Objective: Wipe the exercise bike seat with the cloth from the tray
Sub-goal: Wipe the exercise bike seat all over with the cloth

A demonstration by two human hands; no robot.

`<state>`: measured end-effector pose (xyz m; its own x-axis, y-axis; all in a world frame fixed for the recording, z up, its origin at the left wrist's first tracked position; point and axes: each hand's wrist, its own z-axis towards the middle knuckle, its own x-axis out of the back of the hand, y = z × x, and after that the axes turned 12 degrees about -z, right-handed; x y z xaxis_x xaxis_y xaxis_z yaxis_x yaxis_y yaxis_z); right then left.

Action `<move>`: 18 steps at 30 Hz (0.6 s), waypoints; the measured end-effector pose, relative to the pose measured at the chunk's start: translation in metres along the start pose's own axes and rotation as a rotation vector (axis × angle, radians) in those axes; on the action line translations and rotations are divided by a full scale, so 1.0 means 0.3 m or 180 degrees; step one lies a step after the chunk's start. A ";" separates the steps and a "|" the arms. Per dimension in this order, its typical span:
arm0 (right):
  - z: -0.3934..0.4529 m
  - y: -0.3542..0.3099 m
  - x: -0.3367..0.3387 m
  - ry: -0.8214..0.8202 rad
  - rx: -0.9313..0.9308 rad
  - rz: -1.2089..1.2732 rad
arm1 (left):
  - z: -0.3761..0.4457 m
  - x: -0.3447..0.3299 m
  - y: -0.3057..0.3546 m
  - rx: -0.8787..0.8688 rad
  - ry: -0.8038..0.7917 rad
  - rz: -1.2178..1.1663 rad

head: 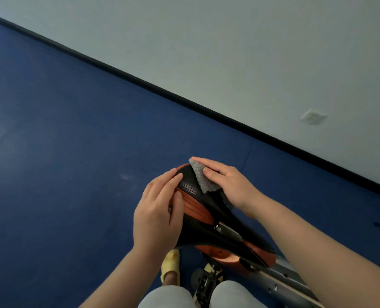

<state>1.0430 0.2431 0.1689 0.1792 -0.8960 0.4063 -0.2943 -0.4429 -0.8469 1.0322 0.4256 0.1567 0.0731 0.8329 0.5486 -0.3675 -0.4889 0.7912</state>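
The black and orange exercise bike seat sits low in the middle of the view, its wide rear end pointing away from me. My right hand lies flat on a grey cloth and presses it onto the right side of the seat's rear. Most of the cloth is hidden under the palm. My left hand rests over the seat's left edge, fingers curled on its side, steadying it.
The silver seat rail runs down to the lower right. Below the seat are a pedal, my foot in a yellow slipper and my knees. Blue floor lies all around; a white wall with a socket stands behind.
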 end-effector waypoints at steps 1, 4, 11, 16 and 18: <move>0.018 -0.016 -0.003 -0.0024 -0.0059 0.0063 | 0.001 0.001 -0.001 -0.0017 0.0014 -0.0028; 0.101 -0.073 -0.029 -0.0054 -0.0041 -0.0499 | 0.002 -0.001 -0.004 0.0008 -0.0009 -0.0038; 0.018 0.001 -0.009 0.0294 0.0131 -0.0415 | 0.002 0.008 -0.008 0.0021 -0.0023 -0.0165; 0.092 -0.057 -0.048 0.0195 0.0280 -0.0911 | 0.005 0.003 -0.015 -0.0011 -0.0098 -0.0068; 0.106 -0.079 -0.047 -0.0003 0.0370 -0.1032 | 0.006 0.002 -0.016 -0.0015 -0.0107 -0.0076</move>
<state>1.0773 0.2673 0.1725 0.2466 -0.7091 0.6606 -0.1131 -0.6980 -0.7071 1.0356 0.4281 0.1538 0.1129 0.8351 0.5383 -0.3695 -0.4676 0.8030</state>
